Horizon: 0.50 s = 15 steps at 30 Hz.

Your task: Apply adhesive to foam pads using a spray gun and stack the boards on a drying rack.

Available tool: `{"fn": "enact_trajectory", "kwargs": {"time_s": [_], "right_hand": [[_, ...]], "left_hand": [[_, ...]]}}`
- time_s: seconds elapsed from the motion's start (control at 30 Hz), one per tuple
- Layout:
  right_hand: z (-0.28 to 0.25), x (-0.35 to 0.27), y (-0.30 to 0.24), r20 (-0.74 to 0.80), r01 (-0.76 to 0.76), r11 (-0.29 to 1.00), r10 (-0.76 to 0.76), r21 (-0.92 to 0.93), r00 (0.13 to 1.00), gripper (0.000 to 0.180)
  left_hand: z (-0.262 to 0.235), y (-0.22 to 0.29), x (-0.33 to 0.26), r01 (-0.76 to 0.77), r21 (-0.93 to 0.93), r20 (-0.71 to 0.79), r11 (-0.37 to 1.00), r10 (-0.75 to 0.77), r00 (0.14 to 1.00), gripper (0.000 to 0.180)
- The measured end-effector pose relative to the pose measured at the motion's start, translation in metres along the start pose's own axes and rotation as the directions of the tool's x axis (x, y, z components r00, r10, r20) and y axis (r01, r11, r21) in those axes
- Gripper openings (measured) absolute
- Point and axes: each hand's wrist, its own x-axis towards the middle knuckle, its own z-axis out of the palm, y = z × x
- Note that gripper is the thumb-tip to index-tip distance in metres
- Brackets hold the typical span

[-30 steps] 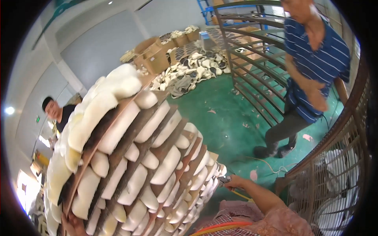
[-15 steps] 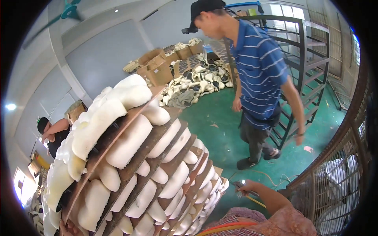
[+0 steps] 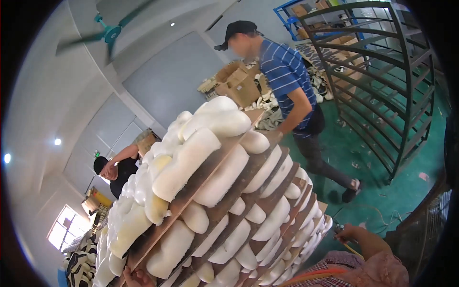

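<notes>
A tall stack of brown boards (image 3: 210, 179) with white moulded foam pieces (image 3: 229, 119) between and on top of them fills the middle. My left hand (image 3: 136, 277) is at the lower end of the top board, fingers curled on its edge; part of the hand is cut off by the picture's rim. At the right of the stack my right hand (image 3: 354, 233) is closed around a small metal air gun (image 3: 339, 227), a yellow hose below it. The gun's tip points toward the stack's side, and a gap to the foam remains.
A co-worker in a striped blue shirt (image 3: 287, 71) stands at the stack's far right corner. Another person in black (image 3: 119, 174) is beyond it on the left. A dark metal rack (image 3: 406, 95) stands at right; cardboard boxes (image 3: 241, 88) and foam pieces lie behind.
My view has turned left, so the stack sits further right. The co-worker in stripes has stepped toward the stack, a hand now at its far corner. My hands keep their places.
</notes>
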Motion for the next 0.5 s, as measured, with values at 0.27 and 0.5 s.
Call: {"fn": "enact_trajectory", "kwargs": {"time_s": [0.27, 0.5], "right_hand": [[0.001, -0.003, -0.004, -0.007, -0.013, 1.000, 0.013, 0.017, 1.000, 0.020], [-0.016, 0.003, 0.019, -0.003, -0.073, 0.988, 0.074, 0.134, 0.997, 0.020]], "left_hand": [[-0.038, -0.006, 0.033, 0.066, 0.017, 0.219, 0.998, -0.068, 0.973, 0.027], [-0.048, -0.020, 0.046, -0.006, -0.020, 0.426, 1.000, 0.014, 0.905, 0.021]]}}
